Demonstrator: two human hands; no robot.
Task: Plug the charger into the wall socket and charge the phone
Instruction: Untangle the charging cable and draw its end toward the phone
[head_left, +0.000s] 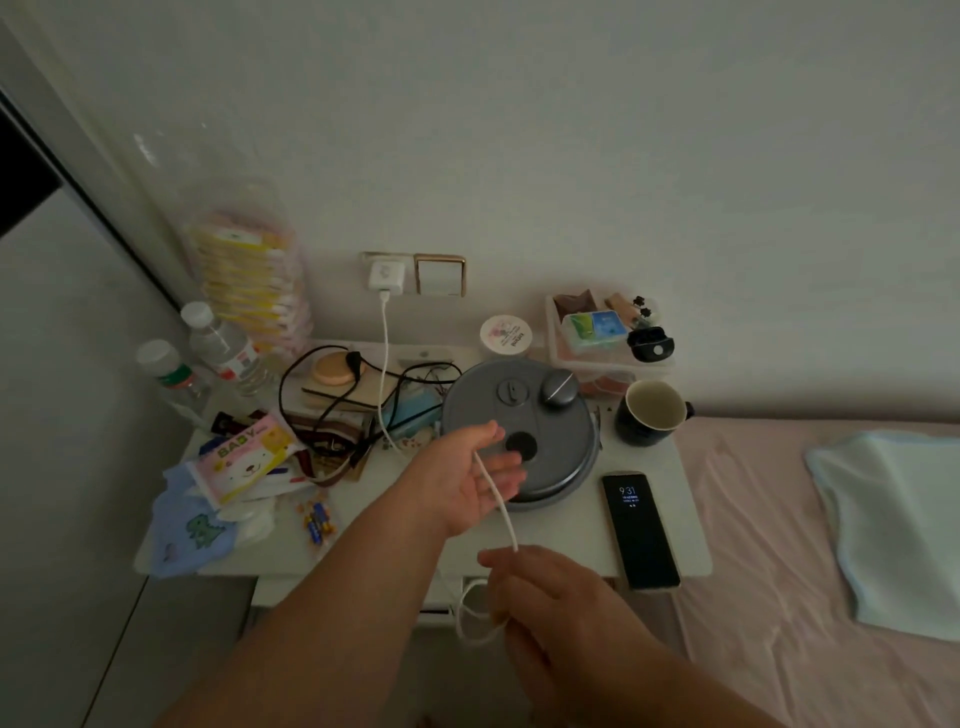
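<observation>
The room is dim, with a plain pale wall, and a small white surface (691, 545) stands against it beside a bed (769, 519) with a pink sheet. The surface is crowded: water bottles, a pack of baby wipes, black wires, a round grey lid (550, 415), a dark mug (652, 413). The charger (386, 276) already sits in the wall socket (371, 258), next to a switch with a gold frame. Its white cable (384, 358) hangs down from it, crosses the clutter and comes forward to the person.

The left hand (467, 480) is open, palm turned up, fingers apart, and the cable only lies across it. The right hand (545, 587) is lower, at the front edge of the surface; its fingers are together around the cable, and a loose loop hangs under it. I cannot see the plug end of the cable; it may be inside this hand or below.

The phone (640, 529) lies flat near the front right of the surface, screen lit, its lower end toward the person and slightly over the edge.

In my judgement the step now is to find the free end and bring it to the phone. It is better to let the cable slide through the open left hand, so it does not drag the mess, and to steady the phone when pushing the plug in, because it could slip off.
</observation>
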